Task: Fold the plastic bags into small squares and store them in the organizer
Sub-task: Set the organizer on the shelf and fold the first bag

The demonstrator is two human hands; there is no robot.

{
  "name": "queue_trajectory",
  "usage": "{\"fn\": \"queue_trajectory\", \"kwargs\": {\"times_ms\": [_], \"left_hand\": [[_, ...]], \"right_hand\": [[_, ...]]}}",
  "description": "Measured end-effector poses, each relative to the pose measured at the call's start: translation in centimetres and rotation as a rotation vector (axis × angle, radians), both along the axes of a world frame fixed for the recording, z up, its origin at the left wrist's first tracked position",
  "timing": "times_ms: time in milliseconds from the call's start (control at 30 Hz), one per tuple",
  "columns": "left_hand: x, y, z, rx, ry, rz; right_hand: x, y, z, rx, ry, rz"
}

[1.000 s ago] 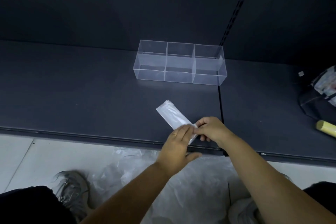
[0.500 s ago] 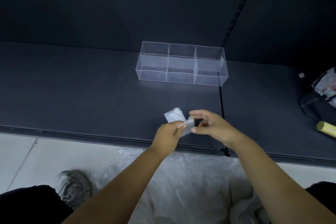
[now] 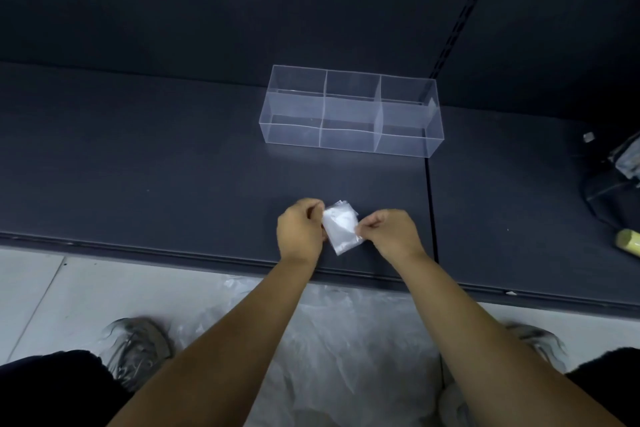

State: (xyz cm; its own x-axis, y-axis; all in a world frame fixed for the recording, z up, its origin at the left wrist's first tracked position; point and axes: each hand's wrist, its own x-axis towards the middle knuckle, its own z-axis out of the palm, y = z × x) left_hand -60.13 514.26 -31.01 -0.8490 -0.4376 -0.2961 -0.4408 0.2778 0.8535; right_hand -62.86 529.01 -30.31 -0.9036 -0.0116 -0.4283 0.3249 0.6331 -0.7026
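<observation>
Item: folded plastic bag (image 3: 341, 230), white and translucent, a small rough square set at a tilt, near the front edge of the dark shelf (image 3: 156, 166); whether it rests on the surface or is held just above it cannot be told. Left hand (image 3: 300, 234): fingers curled, pinching the bag's left edge. Right hand (image 3: 389, 236): fingers curled, pinching the bag's right edge. Organizer (image 3: 349, 140): clear plastic box, three compartments in a row, standing toward the back edge of the shelf, well apart from the bag, its right end just beside the seam between two shelf panels. Right edge of shelf: a dark bag (image 3: 609, 184) with crumpled packaging on it, and a pale yellow cylinder (image 3: 628, 243) nearer the front. Below the front edge, on the light floor: a spread of loose clear plastic sheeting (image 3: 346, 340) between two grey shoes (image 3: 138, 350).
</observation>
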Motion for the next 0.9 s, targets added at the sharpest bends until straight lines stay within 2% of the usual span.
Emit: {"fn": "queue_trajectory", "kwargs": {"times_ms": [67, 133, 167, 233, 267, 367, 467, 667, 900], "left_hand": [[0.3, 0.0, 0.1, -0.404, 0.158, -0.068], [0.5, 0.6, -0.2, -0.695, 0.452, -0.327], [0.7, 0.8, -0.6, -0.791, 0.509, -0.492], [1.1, 0.6, -1.8, -0.887, 0.282, -0.772], [1.3, 0.2, -2.6, -0.932, 0.144, -0.838], [1.7, -0.9, -4.0, -0.986, -0.005, -0.853], [1.6, -1.0, -4.1, -0.98, -0.02, -0.856], [1.5, -1.3, -3.9, -0.96, -0.085, -0.842], [2.2, -0.5, -3.5, -0.921, -0.134, -0.739]], "right_hand": [[-0.2, -0.3, 0.1, 0.055, -0.013, 0.008], [-0.3, -0.6, 0.2, 0.079, -0.035, 0.01], [-0.3, -0.6, 0.2, 0.08, -0.047, 0.005], [-0.4, -0.7, 0.4, 0.061, -0.063, -0.034], [-0.3, -0.9, 0.4, 0.049, -0.061, -0.056], [0.4, -1.5, 0.2, 0.072, 0.011, -0.066], [2.1, -1.5, -0.9, 0.257, 0.175, -0.047], [3.4, -0.6, -2.4, 0.327, 0.353, -0.011], [3.5, -1.6, -1.9, 0.33, 0.302, -0.072]]}}
